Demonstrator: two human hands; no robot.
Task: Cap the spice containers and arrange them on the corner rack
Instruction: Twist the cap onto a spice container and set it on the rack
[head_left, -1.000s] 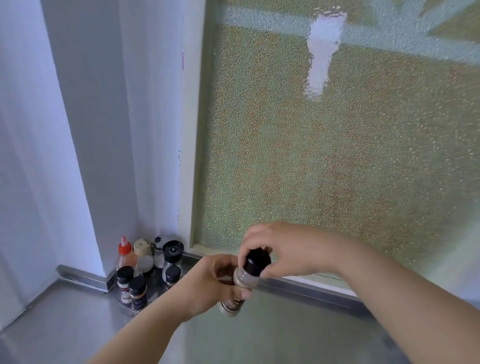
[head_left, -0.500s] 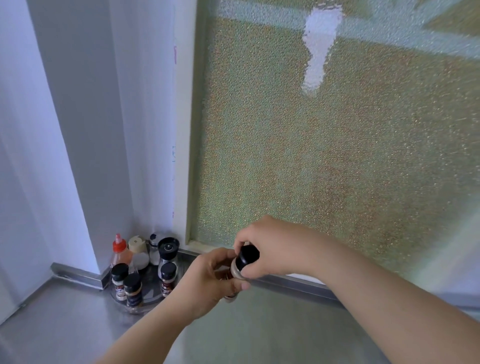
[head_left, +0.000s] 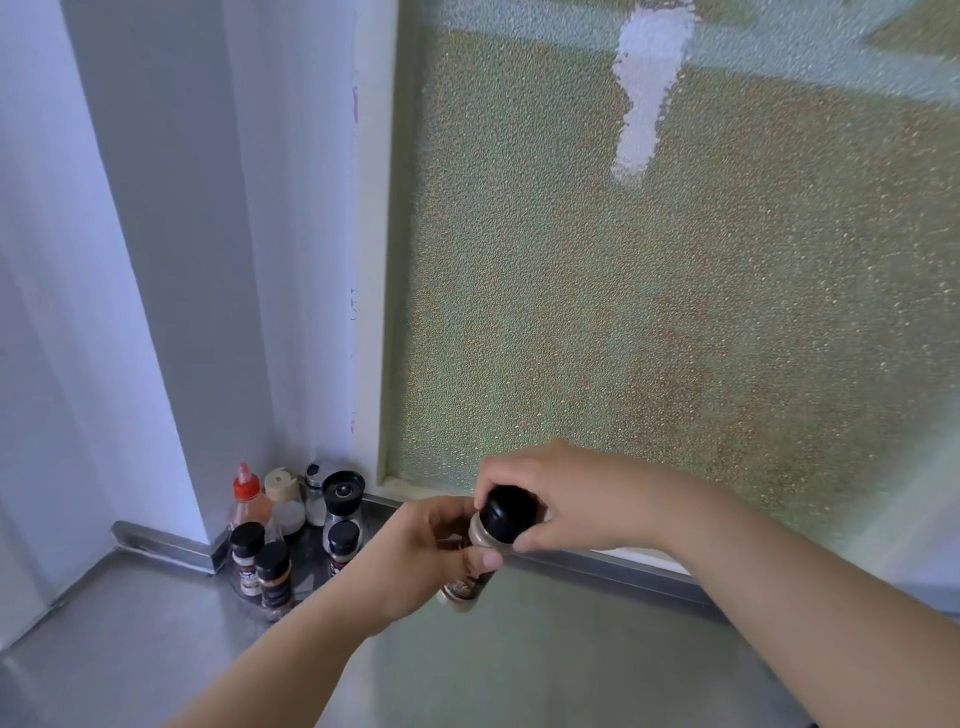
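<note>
Both hands are closed on one spice jar: its body is gripped by the left hand, its black cap is pinched by the right hand. Left of the hands, capped bottles are crowded on the corner rack.

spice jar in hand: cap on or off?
On. The black cap sits over the mouth of the spice jar, gripped by the right hand; left hand holds the body. Whether it's fully tightened: cannot tell.

Spice jar label hidden by left hand, rack bottle labels too small, forearms cut off
</note>
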